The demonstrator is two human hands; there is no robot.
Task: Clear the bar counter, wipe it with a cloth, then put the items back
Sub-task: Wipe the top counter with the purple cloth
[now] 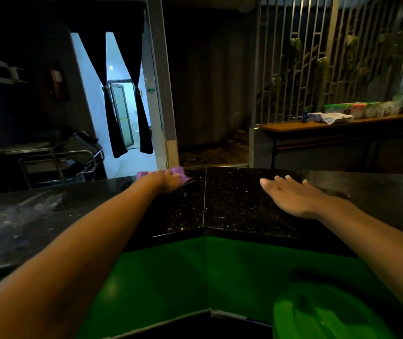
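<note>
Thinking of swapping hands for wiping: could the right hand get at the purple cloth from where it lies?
Probably yes. The right hand lies flat on the black counter, with only bare stone between it and the purple cloth. The left hand covers most of the cloth, so it would have to lift off first.

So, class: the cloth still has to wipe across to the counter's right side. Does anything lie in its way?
Only the person's own right hand, resting flat on the counter to the right of the cloth, which the left hand presses down. No other objects show on that stretch.
</note>
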